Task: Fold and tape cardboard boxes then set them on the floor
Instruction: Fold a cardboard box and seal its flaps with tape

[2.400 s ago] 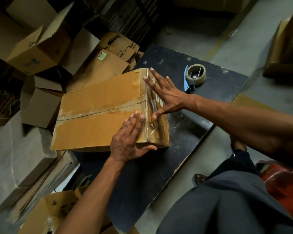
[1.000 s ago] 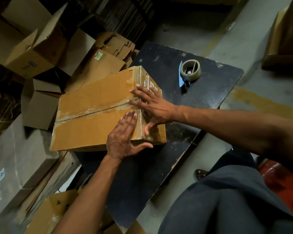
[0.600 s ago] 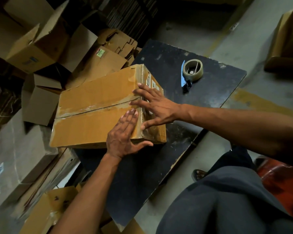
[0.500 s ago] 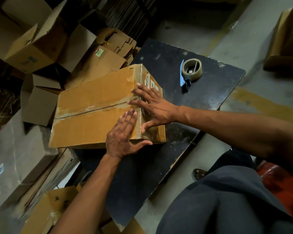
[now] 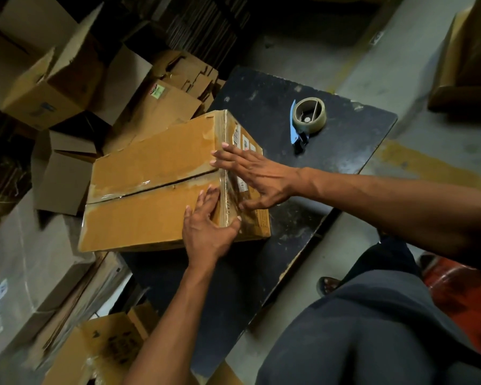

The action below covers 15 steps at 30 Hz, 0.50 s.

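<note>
The closed, taped cardboard box (image 5: 150, 190) is positioned on the black table (image 5: 345, 151); its contents are concealed. Both the left hand (image 5: 206, 232) and right hand (image 5: 258, 179) are pressed flat, fingers extended, against its near end. The tape dispenser (image 5: 307, 118) is unmoved; hand placement is unchanged.

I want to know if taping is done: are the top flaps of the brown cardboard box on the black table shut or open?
Shut: both flaps of the brown cardboard box lie flat, meeting at a taped centre seam.
</note>
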Tool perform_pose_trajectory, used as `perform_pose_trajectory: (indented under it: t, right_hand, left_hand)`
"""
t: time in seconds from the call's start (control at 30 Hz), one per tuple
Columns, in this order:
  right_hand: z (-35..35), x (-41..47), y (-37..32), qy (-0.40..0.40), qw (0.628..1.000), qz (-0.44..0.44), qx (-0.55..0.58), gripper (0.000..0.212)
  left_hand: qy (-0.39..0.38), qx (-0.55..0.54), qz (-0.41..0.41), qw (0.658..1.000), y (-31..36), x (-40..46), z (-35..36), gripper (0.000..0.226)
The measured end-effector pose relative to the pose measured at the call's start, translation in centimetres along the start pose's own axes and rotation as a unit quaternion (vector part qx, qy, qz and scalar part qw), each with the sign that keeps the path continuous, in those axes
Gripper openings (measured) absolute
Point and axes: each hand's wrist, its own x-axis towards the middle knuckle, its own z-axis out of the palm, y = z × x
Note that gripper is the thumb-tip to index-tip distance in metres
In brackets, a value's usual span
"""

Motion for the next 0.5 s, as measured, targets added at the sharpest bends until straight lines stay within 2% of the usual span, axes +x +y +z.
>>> perform_pose_trajectory:
  t: [0.1, 0.2, 0.4, 0.5]
  right_hand:
    - [0.0, -0.3, -0.1, -0.034, 0.998, 0.007, -0.044, 0.124]
    - [0.7, -0.2, 0.0, -0.027, 0.996, 0.001, -0.085, 0.138]
    - [2.7, 0.1, -0.3, 0.031, 0.997, 0.012, -0.071, 0.133]
    - [2.0, -0.3, -0.3, 0.044, 0.998, 0.015, -0.041, 0.131]
  left_hand:
    - [0.008, -0.014, -0.022, 1.000, 0.4, -0.1, 0.2, 0.083]
    - [0.011, -0.003, -0.041, 0.999, 1.1, -0.5, 0.3, 0.079]
    - [0.011, 0.018, -0.032, 0.999, 1.4, -1.0, 0.3, 0.070]
    - [0.013, 0.020, 0.006, 1.000, 0.3, -0.8, 0.7, 0.072]
